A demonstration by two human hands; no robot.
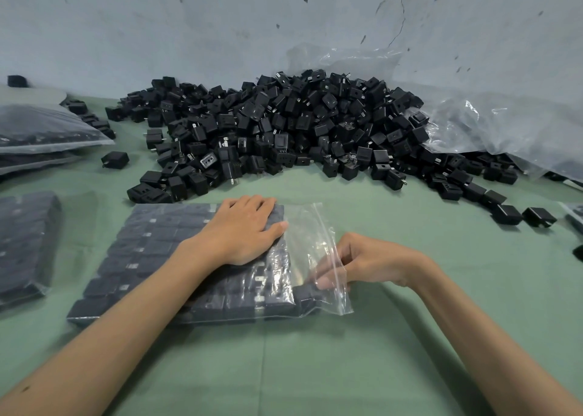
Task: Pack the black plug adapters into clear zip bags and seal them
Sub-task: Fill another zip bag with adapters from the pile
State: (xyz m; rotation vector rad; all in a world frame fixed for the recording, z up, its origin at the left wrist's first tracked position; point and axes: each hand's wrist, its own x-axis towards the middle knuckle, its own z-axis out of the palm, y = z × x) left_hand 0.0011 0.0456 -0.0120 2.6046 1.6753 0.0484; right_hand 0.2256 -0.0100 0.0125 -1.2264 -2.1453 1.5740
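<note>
Bare forearms lead to the left hand [243, 231], fingers flat and relaxed, pressing the clear zip bag [312, 232] down on the green cloth [410, 336], likely to steady it while the right hand [375, 262] curls inside the unsealed mouth against a black plug adapter [307, 291], pinching or merely nudging, I cannot tell.

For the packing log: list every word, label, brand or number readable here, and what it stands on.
None can be read.
The black adapters show only holes and metal prongs; any moulded marks are too small.
The clear zip bags, green table and wall show no print.
</note>
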